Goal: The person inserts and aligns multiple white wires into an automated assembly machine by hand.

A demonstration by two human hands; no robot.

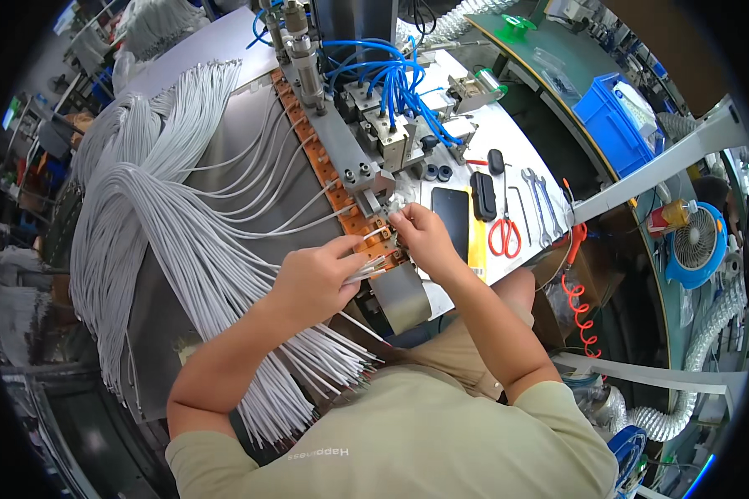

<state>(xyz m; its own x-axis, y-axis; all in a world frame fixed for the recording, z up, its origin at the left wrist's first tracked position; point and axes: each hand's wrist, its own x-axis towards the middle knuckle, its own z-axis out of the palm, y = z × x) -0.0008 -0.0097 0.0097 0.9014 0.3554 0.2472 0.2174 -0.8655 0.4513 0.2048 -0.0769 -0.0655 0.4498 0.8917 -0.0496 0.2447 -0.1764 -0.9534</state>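
Observation:
Several white cables are held in my left hand, its fingers closed around them beside the orange fixture strip. One cable end points from my fingertips towards the strip. My right hand pinches at the strip's near end, under a metal block of the machine; a small pale piece shows at the fingertips, too small to name. Single cables run from the strip leftwards into a large bundle of white cables. Their loose ends fan out below my left forearm.
Blue air tubes loop over the machine. On the white tabletop to the right lie a dark phone, a black case, red-handled scissors and wrenches. A red coiled hose hangs beyond. Farther right are a blue bin and a fan.

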